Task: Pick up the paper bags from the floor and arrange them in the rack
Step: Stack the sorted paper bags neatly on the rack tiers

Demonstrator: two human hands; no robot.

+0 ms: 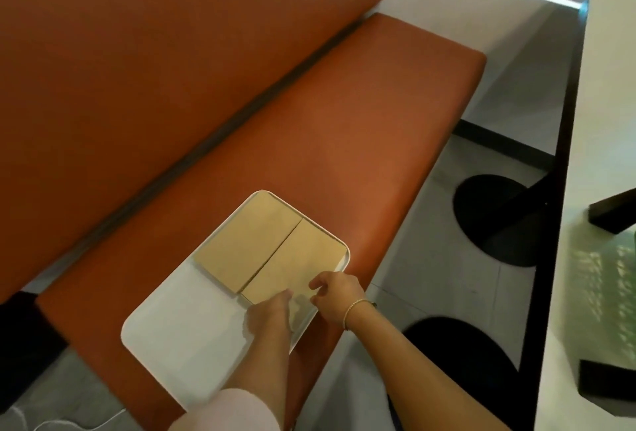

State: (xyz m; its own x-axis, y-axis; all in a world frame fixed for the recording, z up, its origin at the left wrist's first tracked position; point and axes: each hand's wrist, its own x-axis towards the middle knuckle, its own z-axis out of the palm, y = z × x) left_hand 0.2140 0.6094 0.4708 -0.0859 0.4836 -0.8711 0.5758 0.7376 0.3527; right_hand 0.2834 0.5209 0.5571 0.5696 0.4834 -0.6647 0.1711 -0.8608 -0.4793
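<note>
Orange bench (grey floor beside) bears white tray with paper bags.

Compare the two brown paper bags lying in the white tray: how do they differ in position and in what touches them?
The far paper bag lies toward the bench's backrest, untouched; the near paper bag lies toward the seat's front edge, with the left hand and right hand at its near end. The far bag shows whole; the near bag is partly hidden by the hands. Both are brown, flat, side by side in the white tray.
</note>
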